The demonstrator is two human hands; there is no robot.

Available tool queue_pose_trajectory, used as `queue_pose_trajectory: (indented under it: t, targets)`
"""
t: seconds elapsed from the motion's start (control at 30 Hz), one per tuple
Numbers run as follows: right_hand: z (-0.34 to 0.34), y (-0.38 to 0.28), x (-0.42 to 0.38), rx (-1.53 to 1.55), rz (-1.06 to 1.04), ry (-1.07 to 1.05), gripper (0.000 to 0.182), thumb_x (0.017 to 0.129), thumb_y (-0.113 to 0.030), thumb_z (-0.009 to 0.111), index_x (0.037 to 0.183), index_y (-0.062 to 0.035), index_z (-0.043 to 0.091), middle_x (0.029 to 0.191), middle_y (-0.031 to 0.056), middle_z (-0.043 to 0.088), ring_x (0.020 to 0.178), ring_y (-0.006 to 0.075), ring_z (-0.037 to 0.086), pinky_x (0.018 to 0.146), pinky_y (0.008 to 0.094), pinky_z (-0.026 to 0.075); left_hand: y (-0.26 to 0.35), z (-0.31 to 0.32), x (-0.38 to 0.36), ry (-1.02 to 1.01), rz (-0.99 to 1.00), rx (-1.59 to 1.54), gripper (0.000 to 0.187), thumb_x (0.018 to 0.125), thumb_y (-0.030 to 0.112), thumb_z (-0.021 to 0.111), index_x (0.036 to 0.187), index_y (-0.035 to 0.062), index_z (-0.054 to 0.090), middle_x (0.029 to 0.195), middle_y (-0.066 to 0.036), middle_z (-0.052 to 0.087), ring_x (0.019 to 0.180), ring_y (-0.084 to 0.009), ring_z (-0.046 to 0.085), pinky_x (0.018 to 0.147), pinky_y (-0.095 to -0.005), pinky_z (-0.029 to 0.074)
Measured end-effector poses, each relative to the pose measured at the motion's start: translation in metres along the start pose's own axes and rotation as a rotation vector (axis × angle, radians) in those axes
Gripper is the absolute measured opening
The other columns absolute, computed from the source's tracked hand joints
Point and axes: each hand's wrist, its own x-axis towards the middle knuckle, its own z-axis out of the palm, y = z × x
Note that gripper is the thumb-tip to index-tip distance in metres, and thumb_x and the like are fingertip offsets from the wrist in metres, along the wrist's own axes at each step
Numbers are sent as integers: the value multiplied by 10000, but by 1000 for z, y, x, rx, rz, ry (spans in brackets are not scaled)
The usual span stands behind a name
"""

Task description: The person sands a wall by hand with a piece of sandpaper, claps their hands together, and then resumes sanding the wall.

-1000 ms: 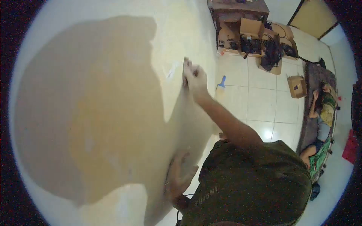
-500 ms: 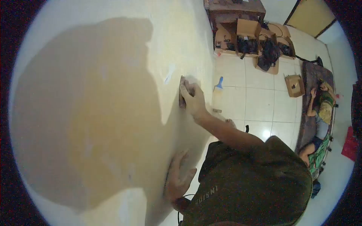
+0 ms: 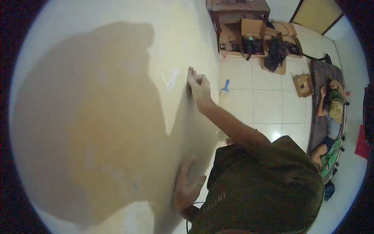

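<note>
My right hand [image 3: 201, 88] holds a narrow, flat brown sanding block [image 3: 189, 84] against the pale wall [image 3: 117, 117], its fingers closed around it. A white filler patch [image 3: 171, 80] shows on the wall just left of that hand. Lower down, my left hand [image 3: 189, 189] rests against the wall with its fingers stretched out and the thumb apart; nothing shows in it. A large shadow of my head and body covers much of the yellowish wall surface.
On the tiled floor [image 3: 269, 105] lies a blue-handled scraper [image 3: 226, 87]. Open cardboard boxes [image 3: 252, 29] with black gear stand by a wooden table [image 3: 241, 6]. A smaller box [image 3: 303, 85] sits near a mat [image 3: 318, 72], where a person [image 3: 334, 113] lies.
My right hand has slid the sanding block upward in the view along the wall. My left hand stays on the wall, and the whole view has shifted slightly.
</note>
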Motion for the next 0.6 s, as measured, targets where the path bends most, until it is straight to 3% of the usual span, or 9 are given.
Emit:
queue_pose_trajectory:
  t: [0.1,0.13,0.23,0.27,0.37,0.4,0.5,0.6]
  targets:
    - [-1,-35,-71,-39,-13,-111,442,1027,-457,658,938,-46,523,766,23,561,642,115,539,555,321,471,12,-5,1,-16,-20,97,619,916,198,710,1476,31,506,1431,-230,559,1368,-378,518,1180,-483,374]
    - [-5,-17,-56,-91,-167,-109,429,1023,-439,673,928,-49,525,799,27,571,673,112,529,581,317,468,11,-4,0,-14,-34,91,619,915,196,716,1473,28,507,1432,-230,559,1364,-380,521,1177,-483,377]
    - [1,-6,18,1,-18,-37,424,1011,-437,692,920,-52,541,819,33,601,688,114,542,637,314,478,4,-2,-3,-12,-26,95,621,912,196,729,1466,22,510,1435,-227,562,1355,-383,530,1170,-486,384]
    - [6,-6,9,-58,-143,70,426,998,-446,710,928,-52,563,827,31,606,707,111,545,675,310,485,0,-3,-1,-8,12,119,622,911,198,733,1464,20,510,1436,-224,564,1352,-384,533,1169,-486,385]
    - [-1,-20,-61,-121,-117,-93,423,994,-441,717,932,-48,574,815,30,596,725,105,554,710,305,491,-16,-9,-5,-57,6,51,661,915,162,740,1498,13,467,1469,-228,533,1385,-363,501,1187,-461,360]
    - [-3,-7,-63,12,-113,-160,393,990,-411,728,967,-42,595,828,39,611,731,101,571,709,300,496,-16,-9,-4,-57,-2,54,660,916,158,739,1499,14,466,1466,-226,535,1385,-362,502,1188,-460,360]
    - [-11,10,-8,44,-18,-103,332,997,-356,726,991,-42,616,838,39,634,732,99,582,716,295,502,-7,-2,-6,-15,-6,167,613,921,181,732,1469,24,506,1424,-211,575,1354,-375,537,1175,-484,386]
    - [-12,26,-6,-2,-167,-86,329,983,-339,743,984,-34,619,800,29,625,724,120,586,708,313,501,-18,-4,-6,-18,29,169,616,922,163,729,1476,27,499,1425,-196,577,1353,-358,542,1181,-472,387]
